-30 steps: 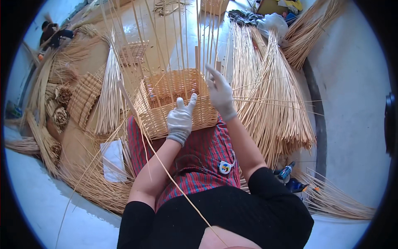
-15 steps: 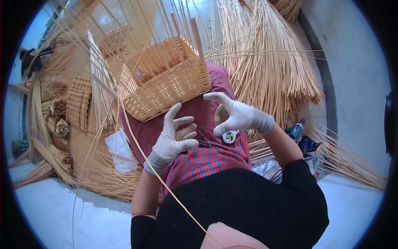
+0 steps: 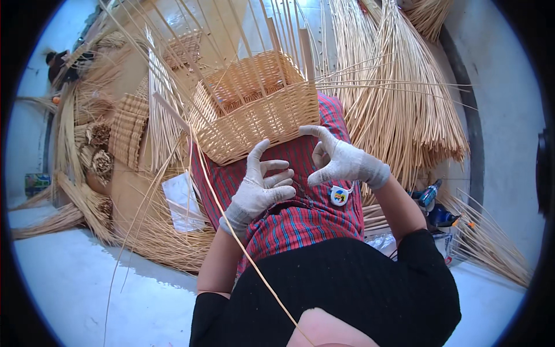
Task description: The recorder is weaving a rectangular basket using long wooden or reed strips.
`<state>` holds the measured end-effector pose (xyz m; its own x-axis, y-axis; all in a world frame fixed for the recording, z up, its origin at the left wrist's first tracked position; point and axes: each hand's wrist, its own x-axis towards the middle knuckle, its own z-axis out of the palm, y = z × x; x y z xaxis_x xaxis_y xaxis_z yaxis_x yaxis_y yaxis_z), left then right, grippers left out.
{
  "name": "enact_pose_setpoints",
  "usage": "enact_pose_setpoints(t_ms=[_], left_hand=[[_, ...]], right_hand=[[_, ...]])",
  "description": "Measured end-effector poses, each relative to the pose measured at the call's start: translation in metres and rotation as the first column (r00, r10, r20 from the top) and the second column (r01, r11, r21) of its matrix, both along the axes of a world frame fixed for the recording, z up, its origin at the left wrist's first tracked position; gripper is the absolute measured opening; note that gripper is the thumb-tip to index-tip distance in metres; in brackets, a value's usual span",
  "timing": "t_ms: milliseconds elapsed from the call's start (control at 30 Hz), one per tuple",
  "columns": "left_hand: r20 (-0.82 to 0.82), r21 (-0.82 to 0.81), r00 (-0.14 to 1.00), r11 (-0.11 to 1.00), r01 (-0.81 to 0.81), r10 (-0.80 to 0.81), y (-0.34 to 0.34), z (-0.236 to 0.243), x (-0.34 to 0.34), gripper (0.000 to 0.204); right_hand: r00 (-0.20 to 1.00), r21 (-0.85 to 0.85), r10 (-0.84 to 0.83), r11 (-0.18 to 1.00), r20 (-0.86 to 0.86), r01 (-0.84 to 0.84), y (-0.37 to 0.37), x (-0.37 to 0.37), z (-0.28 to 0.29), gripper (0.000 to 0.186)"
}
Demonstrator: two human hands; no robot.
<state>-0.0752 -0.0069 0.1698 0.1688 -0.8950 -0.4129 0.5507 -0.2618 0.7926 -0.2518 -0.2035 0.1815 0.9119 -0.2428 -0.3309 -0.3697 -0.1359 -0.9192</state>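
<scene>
Across the person's knees, on red-and-blue striped cloth point(image 3: 303, 222), rests a rectangular wicker basket point(image 3: 257, 118), tilted so that its inside can be seen. Its walls are closely woven of pale cane, and many long stakes point(image 3: 209, 91) rise from them. At 3 of its corners stand flat wooden strips point(image 3: 306, 55). The inside looks darker and reddish-brown near the bottom; what lies there, if anything, is too small to tell.

The basket is in front of both hands, beyond the fingertips. The left hand point(image 3: 260, 186), in a pale glove, has its thumb and fingers apart and curved; its upper fingertip comes up to the lower edge of the basket — whether it touches, I cannot tell. The right hand point(image 3: 340, 161), gloved also, has the same curved shape with a gap between finger and thumb, and its longest reaching finger is just beside the near wall. These 2 hands face each other, without contact.

A long cane strand point(image 3: 266, 280) runs from the basket's left corner over the left wrist. Near the right hand lies a small white case point(image 3: 339, 196) — with a coloured picture on it.
</scene>
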Motion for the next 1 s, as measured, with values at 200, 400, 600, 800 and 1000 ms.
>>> enact_pose_setpoints(t_ms=[200, 400, 600, 800, 1000], left_hand=[[0.369, -0.069, 0.928, 0.997, -0.030, 0.054, 0.004, -0.022, -0.004, 0.121], [0.932, -0.099, 0.279, 0.903, -0.417, 0.231, 0.003, 0.004, 0.004, 0.110], [0.965, -0.002, 0.239, 0.908, -0.418, 0.112, -0.013, 0.004, 0.012, 0.110], [0.951, 0.028, 0.290, 0.908, -0.419, 0.104, -0.006, 0.002, 0.011, 0.110], [0.951, 0.008, 0.293, 0.939, -0.345, 0.100, -0.001, -0.007, 0.016, 0.111]], right_hand=[[0.996, 0.024, -0.093, 0.995, 0.013, 0.093, 0.001, 0.003, -0.011, 0.099], [0.692, -0.397, -0.570, 0.568, 0.443, 0.721, -0.024, 0.005, 0.003, 0.104], [0.779, -0.447, -0.480, 0.640, 0.404, 0.626, -0.030, 0.005, -0.015, 0.107], [0.797, -0.445, -0.490, 0.662, 0.352, 0.603, -0.031, 0.002, -0.021, 0.110], [0.852, -0.402, -0.446, 0.752, 0.274, 0.523, -0.025, 0.005, -0.014, 0.112]])
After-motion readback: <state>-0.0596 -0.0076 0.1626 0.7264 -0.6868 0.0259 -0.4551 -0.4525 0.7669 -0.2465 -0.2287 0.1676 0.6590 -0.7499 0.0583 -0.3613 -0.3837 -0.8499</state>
